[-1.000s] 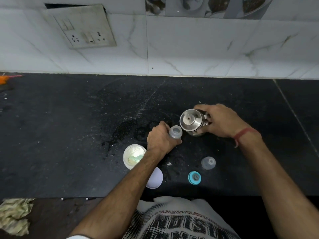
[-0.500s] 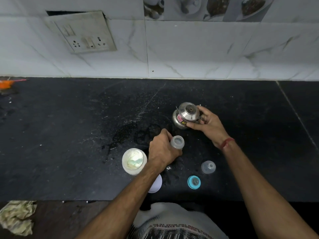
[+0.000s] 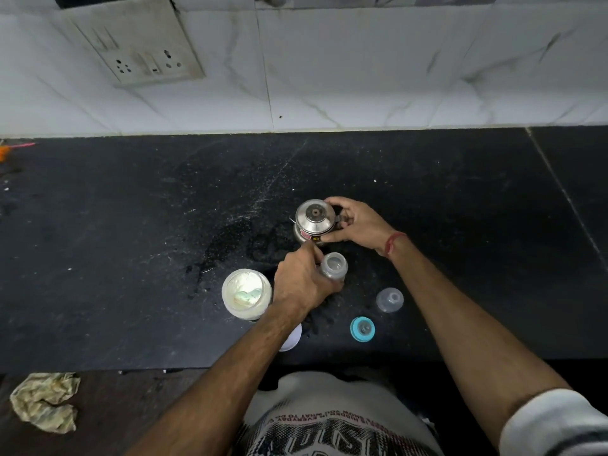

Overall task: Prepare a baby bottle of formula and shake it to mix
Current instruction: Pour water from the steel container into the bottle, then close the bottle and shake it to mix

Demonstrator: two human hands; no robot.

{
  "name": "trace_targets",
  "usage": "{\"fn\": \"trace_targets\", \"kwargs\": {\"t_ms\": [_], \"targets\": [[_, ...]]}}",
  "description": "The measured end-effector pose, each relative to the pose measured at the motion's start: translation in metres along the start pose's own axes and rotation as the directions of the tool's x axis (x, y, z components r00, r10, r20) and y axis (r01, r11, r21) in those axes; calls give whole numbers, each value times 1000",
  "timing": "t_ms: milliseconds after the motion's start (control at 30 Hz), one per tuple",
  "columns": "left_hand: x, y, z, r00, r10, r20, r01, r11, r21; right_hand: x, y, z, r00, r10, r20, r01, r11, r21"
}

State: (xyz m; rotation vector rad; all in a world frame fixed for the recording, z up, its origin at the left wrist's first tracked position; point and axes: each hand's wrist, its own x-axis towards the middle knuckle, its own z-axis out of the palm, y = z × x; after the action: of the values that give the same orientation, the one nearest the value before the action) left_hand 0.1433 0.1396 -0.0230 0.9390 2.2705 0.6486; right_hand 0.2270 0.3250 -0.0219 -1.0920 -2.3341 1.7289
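A clear baby bottle (image 3: 334, 266) with no top stands on the black counter (image 3: 131, 258), and my left hand (image 3: 301, 281) grips its side. Just behind it sits a small steel jug with a lid (image 3: 314, 222); my right hand (image 3: 357, 223) holds it by the handle side, thumb and fingers curled around it. An open jar of white formula powder (image 3: 246, 292) with a pale green scoop inside stands left of my left hand. The teal nipple ring (image 3: 362, 328) and the clear dome cap (image 3: 390, 299) lie to the right of the bottle.
A white lid (image 3: 292, 339) lies partly under my left forearm near the counter's front edge. Wet patches and powder specks mark the counter behind the jar. A crumpled cloth (image 3: 44, 401) lies low at the left. A switchboard (image 3: 138, 44) hangs on the tiled wall.
My right hand has carried the steel jug away from the bottle's mouth and set it upright further back on the counter. My left hand has stayed on the bottle.
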Motion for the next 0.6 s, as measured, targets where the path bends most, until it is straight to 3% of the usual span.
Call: {"fn": "trace_targets", "kwargs": {"t_ms": [200, 367, 500, 600], "targets": [[5, 1, -1, 1000, 2, -7, -1, 999, 46, -8, -6, -4, 999, -38, 8, 38, 993, -112], [7, -2, 0, 1000, 15, -10, -14, 998, 59, -35, 10, -10, 988, 4, -154, -15, 997, -69], [3, 0, 4, 999, 36, -19, -35, 998, 45, -84, 26, -7, 894, 59, -444, -64, 998, 4], [-6, 0, 12, 998, 63, -16, -63, 998, 18, -126, 36, 7, 867, 41, -497, -57, 998, -17]]}}
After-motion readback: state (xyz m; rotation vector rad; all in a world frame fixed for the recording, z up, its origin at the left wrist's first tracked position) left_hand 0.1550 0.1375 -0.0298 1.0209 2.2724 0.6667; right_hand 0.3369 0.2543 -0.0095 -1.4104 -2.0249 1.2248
